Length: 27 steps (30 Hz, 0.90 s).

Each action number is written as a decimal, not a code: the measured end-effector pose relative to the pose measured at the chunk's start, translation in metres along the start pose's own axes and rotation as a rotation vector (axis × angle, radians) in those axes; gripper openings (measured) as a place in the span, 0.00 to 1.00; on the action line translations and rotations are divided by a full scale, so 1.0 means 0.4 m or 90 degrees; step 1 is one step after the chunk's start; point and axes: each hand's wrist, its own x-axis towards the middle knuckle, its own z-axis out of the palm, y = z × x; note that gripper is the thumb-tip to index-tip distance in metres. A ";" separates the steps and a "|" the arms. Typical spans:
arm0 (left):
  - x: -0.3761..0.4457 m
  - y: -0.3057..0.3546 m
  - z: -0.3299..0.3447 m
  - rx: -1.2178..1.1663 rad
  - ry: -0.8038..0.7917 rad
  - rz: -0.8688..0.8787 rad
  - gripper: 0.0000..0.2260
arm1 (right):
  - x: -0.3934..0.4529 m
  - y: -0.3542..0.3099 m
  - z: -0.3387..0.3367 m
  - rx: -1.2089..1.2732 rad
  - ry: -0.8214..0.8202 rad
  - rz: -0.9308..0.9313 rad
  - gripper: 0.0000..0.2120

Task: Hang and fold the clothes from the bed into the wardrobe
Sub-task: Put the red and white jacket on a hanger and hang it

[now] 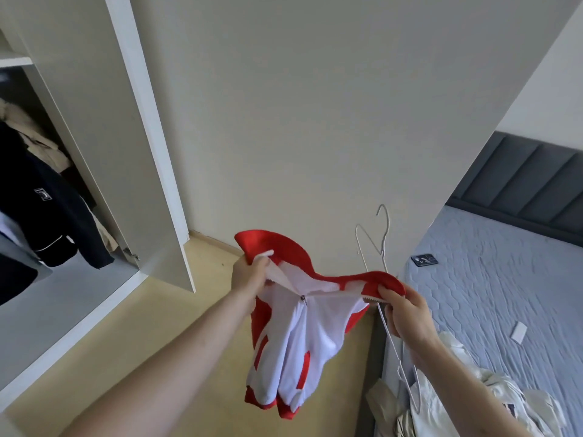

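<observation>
Red-and-white zip jacket (pixel 296 335) pinched at collar by left hand (pixel 249 275); right hand (pixel 407 313) fingers clamped on opposite collar edge and wire hangers (pixel 378 244)

Cloth, thin metal wire and matt painted surfaces.

A smooth, slightly shiny red and white cloth jacket (pixel 296 329) with a toothed zip is seen at centre, beside two thin wire hangers (pixel 383 241) of pale, glossy metal. At the left, a wardrobe door (pixel 126 137) of smooth, matt white board is seen, with dark, matt cloth garments (pixel 47 209) hung inside. The wall (pixel 315 105) is finished matt and plain. The floor (pixel 176 326) looks like smooth, pale wood with a light sheen. At the right, a quilted blue-grey mattress (pixel 504 279) and a padded grey cloth headboard (pixel 530 184) are shown; creased cream cloth (pixel 441 405) lies nearest.
</observation>
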 end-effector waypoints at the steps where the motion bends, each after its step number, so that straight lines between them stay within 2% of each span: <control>1: 0.003 0.018 -0.008 0.013 -0.011 0.003 0.12 | 0.005 0.008 0.000 -0.014 0.000 0.014 0.10; 4: 0.015 0.055 -0.028 0.068 -0.012 0.054 0.09 | 0.023 0.021 0.005 -0.025 -0.002 0.054 0.09; 8: 0.016 0.098 -0.041 0.166 0.006 0.186 0.09 | 0.059 0.027 0.015 -0.064 -0.024 0.098 0.05; 11: 0.026 0.127 -0.046 0.259 0.018 0.244 0.07 | 0.078 0.033 0.020 -0.127 -0.048 0.099 0.08; 15: 0.052 0.161 -0.066 0.329 0.037 0.263 0.08 | 0.093 0.014 0.015 -0.188 -0.043 0.010 0.13; 21: 0.096 0.187 -0.122 0.443 0.066 0.276 0.08 | 0.069 -0.075 -0.016 -0.279 -0.149 -0.186 0.16; 27: 0.119 0.187 -0.158 0.513 0.080 0.279 0.06 | 0.052 -0.129 -0.029 -0.330 -0.116 -0.261 0.15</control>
